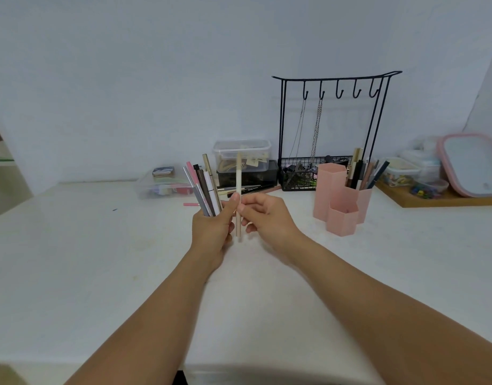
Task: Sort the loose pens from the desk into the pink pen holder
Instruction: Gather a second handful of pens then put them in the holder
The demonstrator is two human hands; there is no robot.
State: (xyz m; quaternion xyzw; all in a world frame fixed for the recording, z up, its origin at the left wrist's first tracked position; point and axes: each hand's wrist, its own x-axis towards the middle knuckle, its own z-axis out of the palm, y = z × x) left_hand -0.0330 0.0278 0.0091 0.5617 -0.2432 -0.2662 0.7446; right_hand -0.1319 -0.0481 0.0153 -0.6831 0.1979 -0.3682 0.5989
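While several pens [360,173] already stand in the holder's [342,198] tall rear cells, you're only partway thru: a bunch [204,187] is in your left hand [211,232], and more pens [247,188] lie on the desk [100,259] left of the holder, w/ one pink piece [191,204] farther left. The holder's low front cell looks empty.

Your left hand grips the bunch near its lower ends, fingers curled round it, tips fanned up and to the left. Your right hand [267,218], left of the holder and well apart from it, pinches one beige pen [238,195] about two-thirds down its length; it stands nearly upright, just beside your left thumb. Thumb vs. forefinger placement on the barrel: can't tell exactly, blurred.
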